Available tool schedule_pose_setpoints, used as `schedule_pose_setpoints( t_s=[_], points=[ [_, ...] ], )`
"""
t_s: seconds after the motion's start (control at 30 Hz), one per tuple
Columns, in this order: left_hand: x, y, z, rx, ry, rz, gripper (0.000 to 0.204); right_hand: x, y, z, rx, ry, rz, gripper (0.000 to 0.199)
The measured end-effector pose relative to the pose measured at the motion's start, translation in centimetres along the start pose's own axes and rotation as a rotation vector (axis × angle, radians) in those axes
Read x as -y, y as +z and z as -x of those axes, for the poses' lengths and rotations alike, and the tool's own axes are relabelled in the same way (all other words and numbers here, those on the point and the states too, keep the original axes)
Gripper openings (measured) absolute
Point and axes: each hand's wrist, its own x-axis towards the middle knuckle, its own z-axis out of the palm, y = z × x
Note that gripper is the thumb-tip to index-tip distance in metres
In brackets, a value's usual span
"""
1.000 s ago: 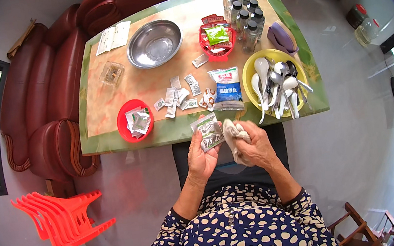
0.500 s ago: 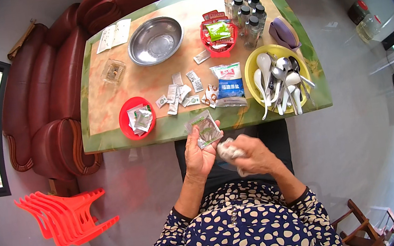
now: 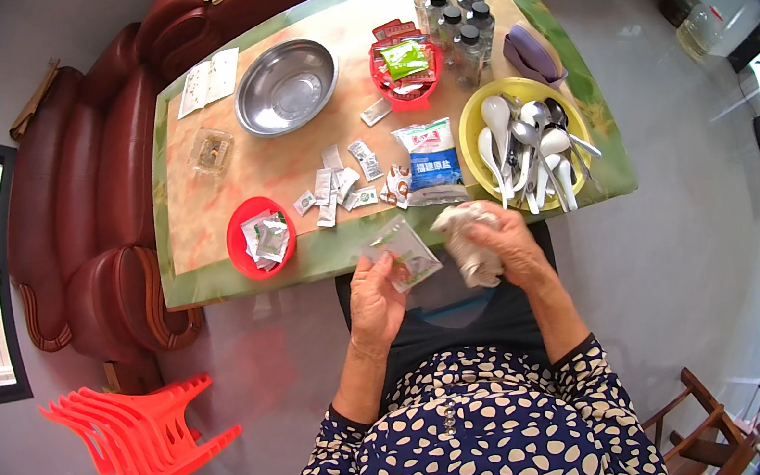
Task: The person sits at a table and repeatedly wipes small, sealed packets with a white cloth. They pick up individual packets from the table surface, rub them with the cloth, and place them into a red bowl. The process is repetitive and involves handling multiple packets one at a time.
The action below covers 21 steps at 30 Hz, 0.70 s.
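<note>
Pinched in my left hand (image 3: pixel 377 298) is a clear square packet with green print (image 3: pixel 404 251), tilted up just off the table's near edge. My right hand (image 3: pixel 510 246) is closed round a crumpled whitish cloth (image 3: pixel 471 242), beside the packet and apart from it. Beyond my left hand stands a red bowl (image 3: pixel 237 250) of small packets. Several white sachets (image 3: pixel 324 187) lie loose on the table, next to a blue and white bag (image 3: pixel 433 164). Near my right hand is a yellow basin (image 3: pixel 470 118) full of spoons (image 3: pixel 529 153).
On the green-edged table (image 3: pixel 201 204) stand a steel basin (image 3: pixel 286 87), a red basket (image 3: pixel 411 97) of packets, several black-capped bottles (image 3: pixel 468 50), a clear ashtray-like dish (image 3: pixel 212 151) and a purple case (image 3: pixel 529 56). A red plastic chair (image 3: pixel 145 431) stands left, a wooden stool (image 3: pixel 708 429) lower right.
My right hand has moved up and to the right with the cloth, away from the packet. My left hand has shifted slightly left and lower, still holding the packet. The whole view has shifted slightly.
</note>
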Motion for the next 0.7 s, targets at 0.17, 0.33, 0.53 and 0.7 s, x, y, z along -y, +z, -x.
schedule_pose_setpoints(
  t_s=[0.17,0.33,0.53,0.7],
  points=[
    [1.7,1.6,-0.2,-0.066,0.052,-0.126,0.044,-1.2,3.3,0.4,0.085,-0.026,0.154,0.039],
    [1.9,1.5,0.1,-0.058,0.039,-0.065,0.041,-2.5,4.4,0.8,0.018,-0.501,0.677,0.047],
    [1.1,3.5,1.0,0.040,-0.018,0.052,0.066,-3.7,6.3,2.1,0.044,-0.725,1.036,0.051],
    [1.0,3.4,1.1,0.077,-0.067,0.098,0.074,-3.2,7.0,1.7,-0.181,-0.737,1.235,0.052]
  ],
)
